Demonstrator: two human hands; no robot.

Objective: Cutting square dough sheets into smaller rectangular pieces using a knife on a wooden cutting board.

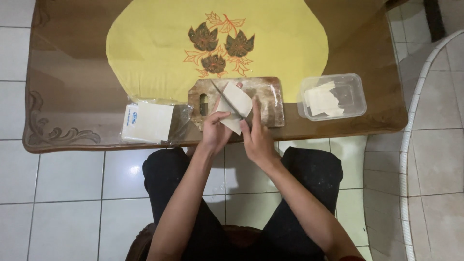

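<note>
A pale square dough sheet (236, 102) lies on a wooden cutting board (268, 94) near the table's front edge. My left hand (215, 129) presses on the sheet's near left corner. My right hand (256, 137) grips the handle of a knife (227, 99), whose blade runs diagonally across the sheet toward the far left. The handle itself is hidden inside my fist.
A clear plastic bag with a stack of pale sheets (151, 122) lies left of the board. A clear plastic tub (355, 89) with cut sheet pieces stands to the right. A yellow embroidered cloth (145, 43) covers the middle of the brown table (67, 87). White tiled floor lies below.
</note>
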